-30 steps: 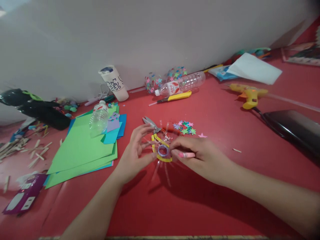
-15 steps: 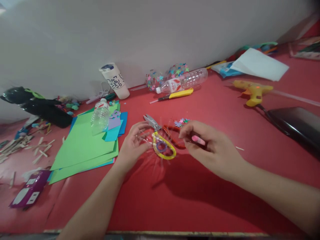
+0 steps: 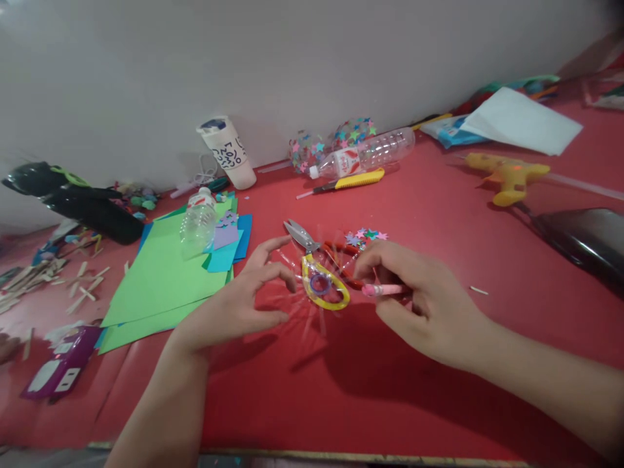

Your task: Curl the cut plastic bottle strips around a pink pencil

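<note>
- Right of center, gripping a pink stick [image 3: 383, 290] in the right hand [image 3: 429, 305].
- Left of center, spreading the left hand [image 3: 231, 305] wide near clear splayed plastic [image 3: 320, 284].
- Mid-frame, showing that plastic over the scissors [image 3: 303, 238].

Bare stretches of the red surface [image 3: 273, 403] lie in front of the hands and between the yellow-handled craft knife [image 3: 358, 180] and the grey-bladed scissors [image 3: 322, 283]. Leftward passage is obstructed by the upright clear plastic bottle [image 3: 199, 224] on green paper sheets [image 3: 163, 273]; rightward, beyond a small pale stick [image 3: 478, 290], stands the yellow glue gun [image 3: 509, 174], its black cord [image 3: 529, 213] trailing toward a glossy black object [image 3: 585, 244].
</note>
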A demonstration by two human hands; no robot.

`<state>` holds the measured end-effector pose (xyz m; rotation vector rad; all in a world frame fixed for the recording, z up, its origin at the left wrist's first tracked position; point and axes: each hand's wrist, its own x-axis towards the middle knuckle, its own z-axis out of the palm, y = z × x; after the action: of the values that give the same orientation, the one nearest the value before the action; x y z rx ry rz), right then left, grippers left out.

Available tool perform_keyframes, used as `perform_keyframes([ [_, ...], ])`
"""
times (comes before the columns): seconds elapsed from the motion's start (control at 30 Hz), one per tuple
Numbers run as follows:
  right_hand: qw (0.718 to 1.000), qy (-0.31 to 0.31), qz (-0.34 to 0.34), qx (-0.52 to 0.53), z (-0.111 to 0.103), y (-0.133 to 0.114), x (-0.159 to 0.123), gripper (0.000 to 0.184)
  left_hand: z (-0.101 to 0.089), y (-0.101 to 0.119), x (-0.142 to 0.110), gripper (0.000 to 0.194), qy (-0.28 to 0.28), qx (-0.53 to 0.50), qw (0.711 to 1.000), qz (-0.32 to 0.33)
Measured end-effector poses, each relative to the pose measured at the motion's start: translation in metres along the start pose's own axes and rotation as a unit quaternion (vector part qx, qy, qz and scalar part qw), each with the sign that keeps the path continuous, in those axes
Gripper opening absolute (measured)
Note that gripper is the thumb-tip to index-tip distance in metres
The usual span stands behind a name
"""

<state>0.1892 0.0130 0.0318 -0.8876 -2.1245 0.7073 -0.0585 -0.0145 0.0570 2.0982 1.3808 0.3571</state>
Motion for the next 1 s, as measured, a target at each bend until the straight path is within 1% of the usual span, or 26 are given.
perform_keyframes([
  [0.17,1.000,0.014,-0.013,-0.001,0.002,0.002,0.001,0.022,0.008,-0.002,0.005,0.017,0.019,-0.006,1.000,0.008],
  [0.3,1.000,-0.003,-0.013,-0.003,0.004,0.004,0.000,0.020,0.010,-0.006,0.009,0.021,0.028,-0.016,0.999,0.012],
  [0.4,1.000,-0.010,-0.021,-0.012,0.005,0.005,-0.001,0.018,0.012,-0.008,0.011,0.018,0.036,-0.022,0.999,0.024],
  [0.5,0.998,-0.014,-0.052,-0.025,0.008,0.004,0.000,0.016,0.015,-0.009,0.013,0.013,0.038,-0.031,0.998,0.035],
  [0.6,0.994,-0.029,-0.092,-0.047,0.013,0.004,0.000,0.013,0.018,-0.009,0.015,0.014,0.049,-0.041,0.997,0.031],
  [0.7,0.988,-0.046,-0.117,-0.092,0.019,0.005,-0.001,0.012,0.020,-0.008,0.015,0.016,0.062,-0.043,0.997,0.023],
  [0.8,0.978,-0.059,-0.143,-0.136,0.025,0.007,-0.003,0.015,0.022,-0.007,0.015,0.014,0.059,-0.045,0.997,0.017],
  [0.9,0.969,-0.075,-0.173,-0.159,0.028,0.008,-0.005,0.018,0.022,-0.005,0.015,0.012,0.059,-0.051,0.997,0.026],
  [1.0,0.963,-0.101,-0.179,-0.176,0.029,0.008,-0.005,0.023,0.024,-0.005,0.015,0.011,0.059,-0.055,0.996,0.031],
])
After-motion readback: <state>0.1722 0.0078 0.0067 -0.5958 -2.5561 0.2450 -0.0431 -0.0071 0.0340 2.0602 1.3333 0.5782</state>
